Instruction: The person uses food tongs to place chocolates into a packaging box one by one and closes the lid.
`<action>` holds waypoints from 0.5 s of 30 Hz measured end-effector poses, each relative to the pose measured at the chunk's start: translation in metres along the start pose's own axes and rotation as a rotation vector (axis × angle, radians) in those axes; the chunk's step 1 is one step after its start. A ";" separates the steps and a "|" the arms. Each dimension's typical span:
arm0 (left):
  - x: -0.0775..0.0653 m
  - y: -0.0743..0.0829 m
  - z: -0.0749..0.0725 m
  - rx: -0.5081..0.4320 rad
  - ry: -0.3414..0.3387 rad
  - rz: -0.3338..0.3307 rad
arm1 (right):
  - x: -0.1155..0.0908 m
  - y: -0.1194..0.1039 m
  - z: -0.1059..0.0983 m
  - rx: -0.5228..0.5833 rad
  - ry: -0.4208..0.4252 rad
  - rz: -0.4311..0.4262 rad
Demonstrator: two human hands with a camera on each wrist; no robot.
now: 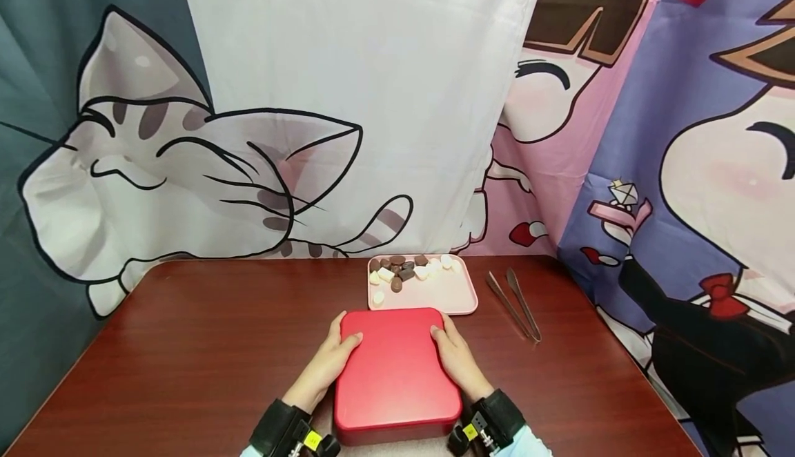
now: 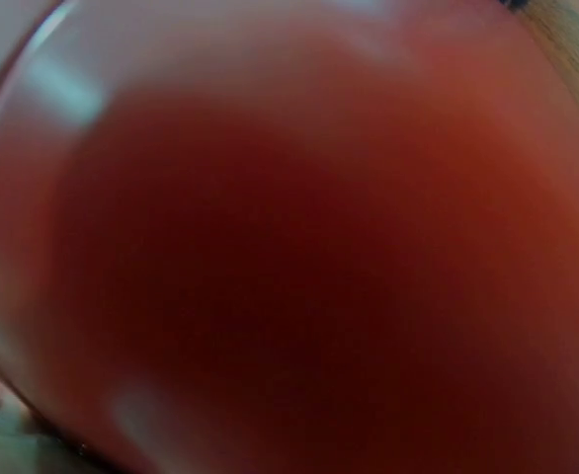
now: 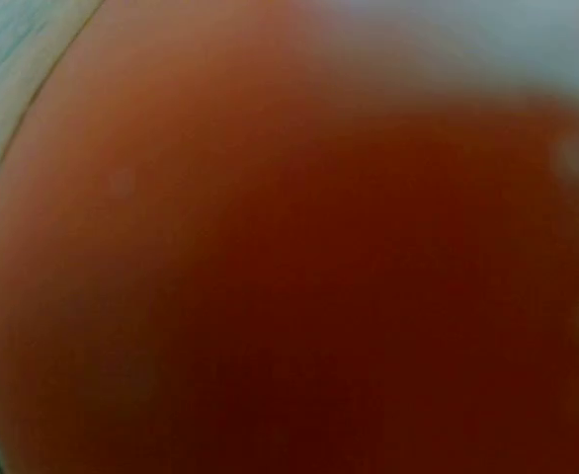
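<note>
A red rounded rectangular box (image 1: 397,374) with a smooth top is at the front middle of the table in the head view. My left hand (image 1: 330,360) grips its left side, thumb over the top edge. On the opposite side my right hand (image 1: 457,358) holds it the same way. The other fingers are mostly hidden along the sides. Red box surface (image 2: 299,237) fills most of the left wrist view, with a bit of hand at the lower left. In the right wrist view, the blurred box (image 3: 349,276) covers nearly everything.
Just behind the box lies a pink tray (image 1: 444,298) with several small brown and white pieces (image 1: 396,272). Metal tongs (image 1: 517,308) rest right of it on the brown table (image 1: 236,333). A pale surface (image 1: 397,449) shows under the box's front. Printed curtains hang behind.
</note>
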State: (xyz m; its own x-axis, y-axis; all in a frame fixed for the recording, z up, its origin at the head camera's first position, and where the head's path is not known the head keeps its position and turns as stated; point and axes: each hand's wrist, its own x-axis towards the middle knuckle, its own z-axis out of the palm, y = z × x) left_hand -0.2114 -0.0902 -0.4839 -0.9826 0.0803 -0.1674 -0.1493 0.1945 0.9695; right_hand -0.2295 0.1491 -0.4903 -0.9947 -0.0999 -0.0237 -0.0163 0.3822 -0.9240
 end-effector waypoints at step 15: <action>-0.001 -0.003 0.000 0.020 0.014 0.011 | -0.004 0.004 0.001 -0.032 0.012 -0.050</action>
State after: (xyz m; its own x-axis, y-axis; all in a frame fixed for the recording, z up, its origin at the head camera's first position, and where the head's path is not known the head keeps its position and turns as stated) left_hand -0.2103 -0.0904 -0.4868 -0.9856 0.0690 -0.1545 -0.1367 0.2135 0.9673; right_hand -0.2259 0.1499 -0.4947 -0.9937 -0.1088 0.0273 -0.0695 0.4058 -0.9113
